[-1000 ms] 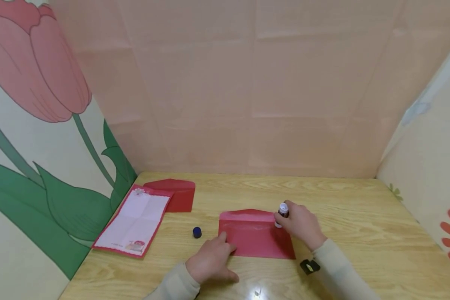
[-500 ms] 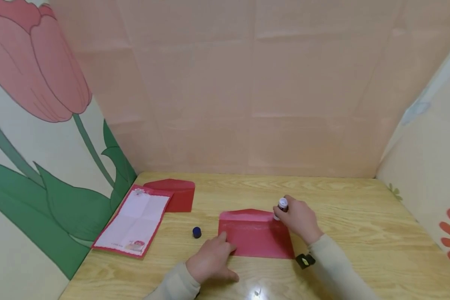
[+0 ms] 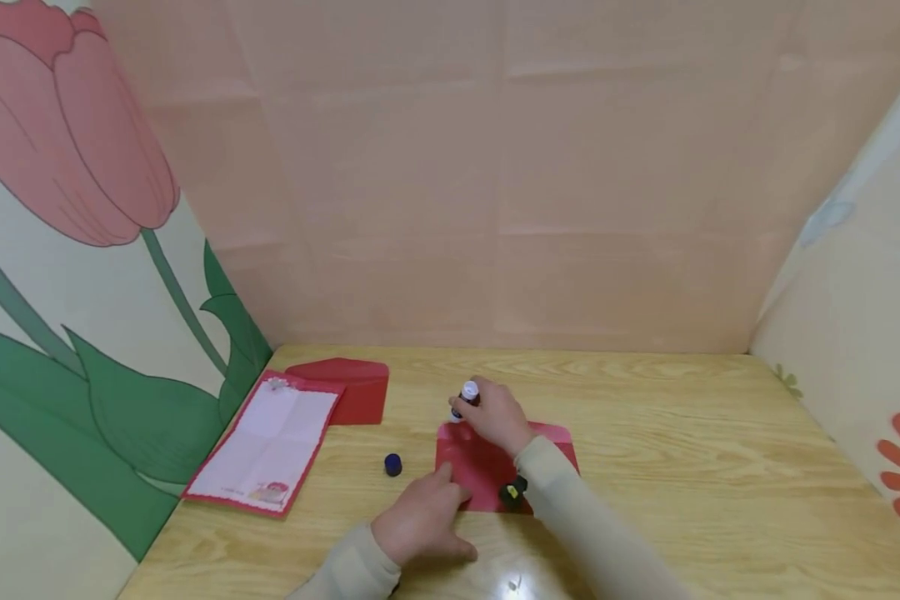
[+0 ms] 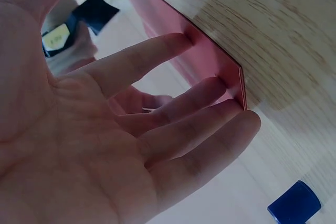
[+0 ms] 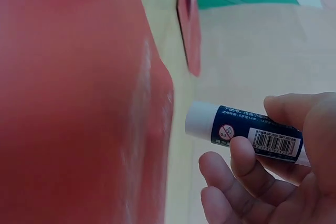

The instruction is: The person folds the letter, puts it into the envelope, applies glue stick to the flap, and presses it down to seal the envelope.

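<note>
A red envelope [image 3: 483,477] lies on the wooden table with its flap folded open toward the back. My left hand [image 3: 423,517] rests on its left side; in the left wrist view the fairly straight fingertips press near the envelope's corner. Over the flap's left end, my right hand [image 3: 501,417] grips an uncapped glue stick [image 5: 254,132] between thumb and fingers. In the right wrist view the stick is apart from the paper, and whitish streaks run along the flap side of the envelope. A blue cap [image 3: 393,465] stands left of the envelope.
At the back left, a second red envelope [image 3: 366,396] is partly covered by a white letter sheet with a red border [image 3: 270,442]. A pinkish sheet wall [image 3: 495,208] closes off the back, and flower-printed panels stand at both sides.
My right hand has carried the glue stick leftward from the envelope's right end to its left end, above the flap. My left hand has stayed in place.
</note>
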A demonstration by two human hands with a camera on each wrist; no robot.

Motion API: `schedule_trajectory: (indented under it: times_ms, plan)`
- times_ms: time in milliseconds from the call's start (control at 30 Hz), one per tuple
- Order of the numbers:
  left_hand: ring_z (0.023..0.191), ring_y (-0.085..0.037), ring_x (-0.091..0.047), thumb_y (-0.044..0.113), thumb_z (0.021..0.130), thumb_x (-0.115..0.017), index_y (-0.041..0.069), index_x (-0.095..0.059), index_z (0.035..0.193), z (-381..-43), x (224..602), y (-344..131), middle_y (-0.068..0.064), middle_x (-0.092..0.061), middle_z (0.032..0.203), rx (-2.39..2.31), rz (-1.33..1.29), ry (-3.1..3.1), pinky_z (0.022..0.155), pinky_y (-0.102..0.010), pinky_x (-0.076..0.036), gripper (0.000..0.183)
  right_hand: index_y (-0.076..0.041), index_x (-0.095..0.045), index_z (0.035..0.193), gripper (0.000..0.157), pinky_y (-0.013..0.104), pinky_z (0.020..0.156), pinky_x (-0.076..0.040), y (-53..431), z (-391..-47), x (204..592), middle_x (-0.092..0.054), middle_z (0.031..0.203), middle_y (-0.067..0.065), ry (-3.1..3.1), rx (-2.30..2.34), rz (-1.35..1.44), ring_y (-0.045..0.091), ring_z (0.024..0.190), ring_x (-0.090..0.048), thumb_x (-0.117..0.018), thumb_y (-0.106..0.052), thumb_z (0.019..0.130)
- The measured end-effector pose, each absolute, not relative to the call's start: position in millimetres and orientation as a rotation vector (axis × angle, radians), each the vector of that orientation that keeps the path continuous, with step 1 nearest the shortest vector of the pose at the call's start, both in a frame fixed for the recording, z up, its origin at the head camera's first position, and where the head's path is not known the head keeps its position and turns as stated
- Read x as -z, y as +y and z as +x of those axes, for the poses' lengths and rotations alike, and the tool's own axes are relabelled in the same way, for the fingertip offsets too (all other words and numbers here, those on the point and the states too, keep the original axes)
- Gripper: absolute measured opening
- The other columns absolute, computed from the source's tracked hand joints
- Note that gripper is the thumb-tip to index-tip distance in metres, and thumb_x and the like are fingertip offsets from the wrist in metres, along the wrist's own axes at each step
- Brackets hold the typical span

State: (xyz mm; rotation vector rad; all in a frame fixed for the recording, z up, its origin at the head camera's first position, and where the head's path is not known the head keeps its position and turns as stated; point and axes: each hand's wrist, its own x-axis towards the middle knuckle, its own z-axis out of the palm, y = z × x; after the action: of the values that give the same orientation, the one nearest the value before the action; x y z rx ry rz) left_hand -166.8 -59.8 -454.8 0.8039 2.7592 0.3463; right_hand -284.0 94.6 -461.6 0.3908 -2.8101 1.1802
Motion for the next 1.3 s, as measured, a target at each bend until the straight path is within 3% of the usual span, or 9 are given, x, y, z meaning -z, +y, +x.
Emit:
schedule_trajectory:
  times_ms: [200,433,767,1000,1300]
  plan:
    - [0.077,-0.011,-0.049,0.047,0.069,-0.089,0.014,-0.071,0.099,-166.6,453.4,-57.9,0.002,-0.053,0.095,-0.363,0.786,2.736,0.077,-0.027,-0.05,0.048,-0.01,-0.06,0.092,0.025,0.029,0.059,-0.047,80.1,-283.9,469.1,-0.06,0.074,0.0,-2.871,-1.114,0.431,0.015,0.062,-0.053,-0.072,-0.033,0.093]
    - [0.076,-0.011,-0.05,0.045,0.07,-0.089,0.014,-0.07,0.098,-167.2,452.4,-55.7,0.002,-0.052,0.094,-0.382,0.801,2.734,0.076,-0.027,-0.05,0.046,-0.013,-0.056,0.088,0.026,0.03,0.053,-0.042,83.5,-282.2,470.9,-0.054,0.067,-0.002,-2.886,-0.851,0.438,0.014,0.056,-0.05,-0.069,-0.035,0.094]
    - [0.071,-0.011,-0.048,0.047,0.068,-0.089,0.013,-0.07,0.095,-165.1,451.8,-56.2,0.001,-0.048,0.09,-0.334,0.811,2.787,0.071,-0.026,-0.048,0.047,-0.011,-0.059,0.09,0.023,0.032,0.051,-0.042,109.4,-280.6,459.6,-0.055,0.064,-0.001,-2.942,-0.731,0.25,0.016,0.054,-0.052,-0.068,-0.033,0.092]
    - [0.071,-0.011,-0.048,0.048,0.067,-0.089,0.014,-0.07,0.094,-164.9,453.8,-56.2,0.002,-0.048,0.089,-0.322,0.806,2.798,0.07,-0.026,-0.047,0.047,-0.011,-0.055,0.082,0.022,0.037,0.049,-0.04,130.4,-285.1,458.8,-0.053,0.062,0.003,-2.947,-0.585,0.122,0.02,0.054,-0.051,-0.063,-0.03,0.09]
    - [0.071,-0.012,-0.049,0.049,0.066,-0.089,0.014,-0.07,0.092,-164.6,456.1,-55.6,0.001,-0.049,0.089,-0.326,0.823,2.808,0.071,-0.027,-0.048,0.047,-0.009,-0.061,0.093,0.029,0.034,0.056,-0.05,113.5,-282.8,461.4,-0.063,0.073,0.001,-2.85,-0.901,0.235,0.015,0.06,-0.056,-0.069,-0.037,0.093]
